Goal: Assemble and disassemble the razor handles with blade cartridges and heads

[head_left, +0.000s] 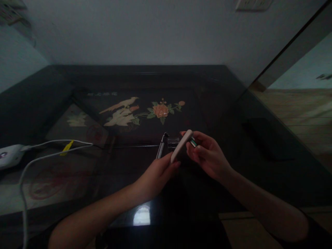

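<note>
1 broad, dark, glossy desk [215, 93] fills most of the view, with a pale wall [129, 31] behind it. Across its middle lies an inlaid picture [160, 111] of a bird and a pink-orange flower. On the right side rests a dark, flat object [267, 138], its outline dim. The 2 hands meet near the centre, above the desk: the left hand [155, 175] has its grip closed on the lower end of a pale, slim object [182, 146], held tilted. The right hand [207, 157] is just beside its upper end. At the far left sits a white block [10, 156] with a white cable [24, 193]. Beyond the hands, partly hidden, is a clear item [173, 142]. A yellow tag [66, 148] is on the cable. Smallest is a green-and-silver piece [193, 142], possibly a battery, pinched in the right hand's grip.
</note>
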`<state>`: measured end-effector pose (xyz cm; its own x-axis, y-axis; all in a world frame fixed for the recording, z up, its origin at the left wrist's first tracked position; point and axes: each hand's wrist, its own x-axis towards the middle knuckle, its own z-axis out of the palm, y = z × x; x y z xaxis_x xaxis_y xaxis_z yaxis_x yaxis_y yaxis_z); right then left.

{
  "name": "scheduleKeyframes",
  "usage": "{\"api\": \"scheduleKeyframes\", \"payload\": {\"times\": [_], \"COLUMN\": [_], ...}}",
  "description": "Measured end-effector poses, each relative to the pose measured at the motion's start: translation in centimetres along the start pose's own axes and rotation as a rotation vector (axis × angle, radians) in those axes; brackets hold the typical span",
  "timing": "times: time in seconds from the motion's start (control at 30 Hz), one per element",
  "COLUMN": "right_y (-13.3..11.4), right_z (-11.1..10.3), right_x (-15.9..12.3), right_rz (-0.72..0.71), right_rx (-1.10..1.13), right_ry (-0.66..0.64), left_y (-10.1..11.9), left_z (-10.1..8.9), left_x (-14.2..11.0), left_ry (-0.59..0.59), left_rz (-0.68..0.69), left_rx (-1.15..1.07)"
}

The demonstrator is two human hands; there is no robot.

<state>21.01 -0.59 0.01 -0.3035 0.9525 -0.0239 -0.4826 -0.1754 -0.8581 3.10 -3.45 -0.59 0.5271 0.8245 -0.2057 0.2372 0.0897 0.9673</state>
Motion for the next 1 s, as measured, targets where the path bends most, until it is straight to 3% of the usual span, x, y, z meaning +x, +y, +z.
{"api": "scheduleKeyframes", "payload": {"times": [0.13, 0.37, 0.6, 0.87, 1.0], "right_y": [0.27, -0.56, 0.15, -0.31, -0.16], "right_z": [-0.06, 0.33, 0.06, 0.17, 0.16], "right_x": [0.04, -0.16, -0.03, -0.14, -0.12], "right_rz": [-0.017, 0.026, -0.004, 0.0, 0.001], "right_rx": [0.019, -0.042, 0.015, -0.061, -0.042], "right_ry": [-0.017, 0.022, -0.008, 0.017, 0.012], "left_y": [-0.18, 0.3, -0.22, 0.18, 0.01], "left_z": [-0.23, -0.08, -0.41, 0.09, -0.17], "left_x": [0.27, -0.48, 0.29, -0.34, -0.11], "left_ry": [0.05, -0.115, 0.057, -0.074, -0.017], "left_rz": [0.008, 0.004, 0.002, -0.008, 0.004], "left_rx": [-0.022, 0.08, 0.011, 0.054, 0.045]}}
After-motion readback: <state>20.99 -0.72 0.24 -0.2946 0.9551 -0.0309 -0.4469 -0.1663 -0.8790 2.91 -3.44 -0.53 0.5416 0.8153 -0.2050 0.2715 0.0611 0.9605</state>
